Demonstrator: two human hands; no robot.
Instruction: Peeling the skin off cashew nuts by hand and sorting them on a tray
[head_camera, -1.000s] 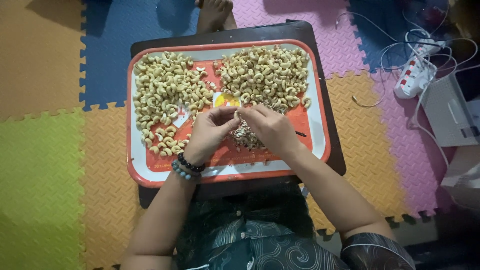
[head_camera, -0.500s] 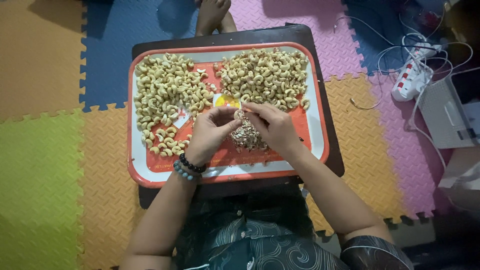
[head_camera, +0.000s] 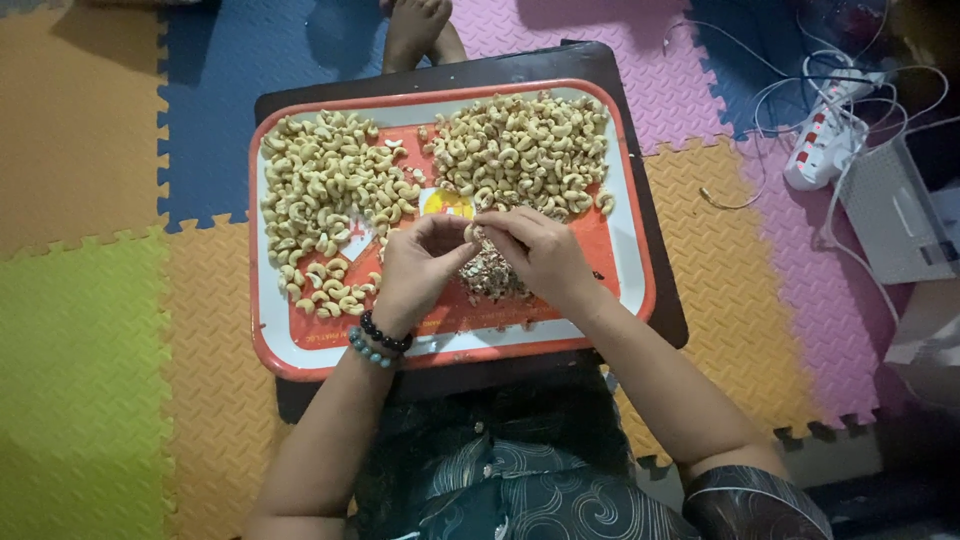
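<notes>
An orange-rimmed tray (head_camera: 300, 352) rests on a dark low table (head_camera: 520, 68). Two heaps of pale cashew nuts lie on it, one at the left (head_camera: 330, 195) and one at the right (head_camera: 525, 145). Between them, lower down, sits a small pile of brownish skins (head_camera: 490, 272). My left hand (head_camera: 415, 268), with two bead bracelets on the wrist, and my right hand (head_camera: 535, 252) meet above that pile. Both pinch one cashew nut (head_camera: 471, 232) between their fingertips.
Coloured foam floor tiles surround the table. A white power strip (head_camera: 822, 145) with tangled white cables lies at the right, beside a grey flat device (head_camera: 900, 225). A bare foot (head_camera: 415, 28) shows beyond the table's far edge.
Both hands stay together on the nut with small finger movements. The view has shifted slightly; the tray and piles are unchanged.
</notes>
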